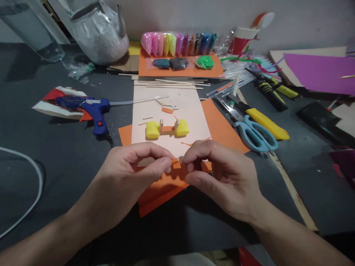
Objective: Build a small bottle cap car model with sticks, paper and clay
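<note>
My left hand pinches a small orange paper piece between thumb and forefinger, above the orange sheets. Close beside its free end is my right hand, fingers curled, the thumb apart from the forefinger; whether the fingertips touch the piece I cannot make out. Just beyond both hands, two yellow rounded blocks stand on a pale sheet, with a small orange strip between them. A thin orange scrap lies near my right fingers. Farther back is a small orange rectangle.
A blue glue gun lies left, its glue stick reaching over the sheet. Scissors, a yellow cutter and pliers lie right. Behind are wooden sticks, bagged coloured clay, a metal kettle and a paper cup.
</note>
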`<action>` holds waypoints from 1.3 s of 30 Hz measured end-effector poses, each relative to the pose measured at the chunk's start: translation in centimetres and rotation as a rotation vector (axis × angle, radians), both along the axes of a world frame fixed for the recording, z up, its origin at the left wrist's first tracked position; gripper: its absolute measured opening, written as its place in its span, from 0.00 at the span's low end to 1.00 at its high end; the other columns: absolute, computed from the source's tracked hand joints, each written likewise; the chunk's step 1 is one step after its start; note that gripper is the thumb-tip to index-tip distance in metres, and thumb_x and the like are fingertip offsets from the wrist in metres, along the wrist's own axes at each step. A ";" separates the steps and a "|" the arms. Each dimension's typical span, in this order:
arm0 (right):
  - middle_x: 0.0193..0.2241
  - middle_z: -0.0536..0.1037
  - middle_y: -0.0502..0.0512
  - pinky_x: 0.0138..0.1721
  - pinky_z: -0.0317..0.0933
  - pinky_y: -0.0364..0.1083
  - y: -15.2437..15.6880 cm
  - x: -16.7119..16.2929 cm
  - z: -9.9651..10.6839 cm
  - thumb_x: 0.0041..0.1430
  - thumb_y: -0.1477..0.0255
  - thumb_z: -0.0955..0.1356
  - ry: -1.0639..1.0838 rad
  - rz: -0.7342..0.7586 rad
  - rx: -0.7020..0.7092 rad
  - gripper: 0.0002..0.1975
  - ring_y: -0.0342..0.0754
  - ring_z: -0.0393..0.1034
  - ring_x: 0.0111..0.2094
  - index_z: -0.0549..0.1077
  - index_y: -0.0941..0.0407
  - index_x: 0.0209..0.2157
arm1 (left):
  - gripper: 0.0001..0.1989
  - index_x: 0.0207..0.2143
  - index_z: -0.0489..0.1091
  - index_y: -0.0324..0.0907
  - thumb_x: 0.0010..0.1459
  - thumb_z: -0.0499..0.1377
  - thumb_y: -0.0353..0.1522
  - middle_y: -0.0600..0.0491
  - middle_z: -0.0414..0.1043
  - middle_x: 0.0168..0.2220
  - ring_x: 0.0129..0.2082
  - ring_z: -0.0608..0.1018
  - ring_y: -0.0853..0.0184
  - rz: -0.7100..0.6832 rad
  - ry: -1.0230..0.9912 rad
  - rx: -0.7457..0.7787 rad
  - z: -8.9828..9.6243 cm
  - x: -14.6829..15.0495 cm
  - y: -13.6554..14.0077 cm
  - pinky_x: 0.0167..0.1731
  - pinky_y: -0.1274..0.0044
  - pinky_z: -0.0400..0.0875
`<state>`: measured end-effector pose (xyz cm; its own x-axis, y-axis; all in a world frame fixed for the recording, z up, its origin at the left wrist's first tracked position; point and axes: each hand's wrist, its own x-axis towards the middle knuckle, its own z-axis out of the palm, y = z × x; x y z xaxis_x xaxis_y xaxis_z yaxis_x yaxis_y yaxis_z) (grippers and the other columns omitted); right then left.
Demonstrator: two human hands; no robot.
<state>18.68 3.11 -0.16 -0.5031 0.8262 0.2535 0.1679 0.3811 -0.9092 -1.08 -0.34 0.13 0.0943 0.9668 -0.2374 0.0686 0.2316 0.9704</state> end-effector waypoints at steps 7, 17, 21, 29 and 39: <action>0.23 0.72 0.45 0.26 0.60 0.37 -0.3 -0.6 0.1 0.62 0.76 0.68 -0.044 -0.016 -0.124 0.06 0.38 0.64 0.24 0.71 0.56 0.30 | 0.06 0.29 0.80 0.50 0.58 0.65 0.32 0.62 0.79 0.29 0.30 0.78 0.76 0.030 -0.108 -0.087 0.0 0.7 0.0 0.32 0.89 0.71; 0.23 0.72 0.46 0.26 0.61 0.36 0.4 0.6 0.5 0.63 0.72 0.69 -0.043 -0.181 -0.130 0.09 0.38 0.66 0.24 0.73 0.55 0.27 | 0.05 0.27 0.77 0.41 0.51 0.69 0.34 0.57 0.74 0.23 0.25 0.71 0.73 0.128 -0.325 -0.187 -0.3 0.7 1.0 0.28 0.81 0.65; 0.22 0.73 0.49 0.24 0.64 0.38 0.8 1.0 0.1 0.63 0.67 0.68 -0.086 -0.254 -0.026 0.12 0.42 0.68 0.23 0.74 0.54 0.26 | 0.10 0.27 0.77 0.39 0.48 0.70 0.37 0.53 0.75 0.25 0.24 0.71 0.72 0.237 -0.447 -0.102 0.4 0.6 1.6 0.27 0.79 0.63; 0.25 0.78 0.51 0.21 0.70 0.40 0.9 0.8 4.9 0.58 0.60 0.71 -0.145 -0.429 0.205 0.09 0.45 0.73 0.22 0.77 0.51 0.36 | 0.08 0.32 0.77 0.43 0.54 0.68 0.38 0.54 0.76 0.31 0.32 0.75 0.71 0.554 -0.592 0.345 3.1 -2.7 2.3 0.37 0.78 0.69; 0.40 0.79 0.60 0.46 0.71 0.53 5.2 -16.7 3.9 0.60 0.67 0.71 -0.656 0.022 0.027 0.15 0.52 0.76 0.42 0.73 0.61 0.45 | 0.08 0.33 0.73 0.42 0.54 0.66 0.35 0.56 0.73 0.31 0.34 0.74 0.71 0.970 -0.543 0.687 4.0 -8.0 4.4 0.40 0.78 0.68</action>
<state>1.93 8.34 3.74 -0.5770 0.8116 -0.0912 0.6763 0.4122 -0.6105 -9.08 4.07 4.15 -0.7783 0.6025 0.1766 -0.2810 -0.5858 0.7602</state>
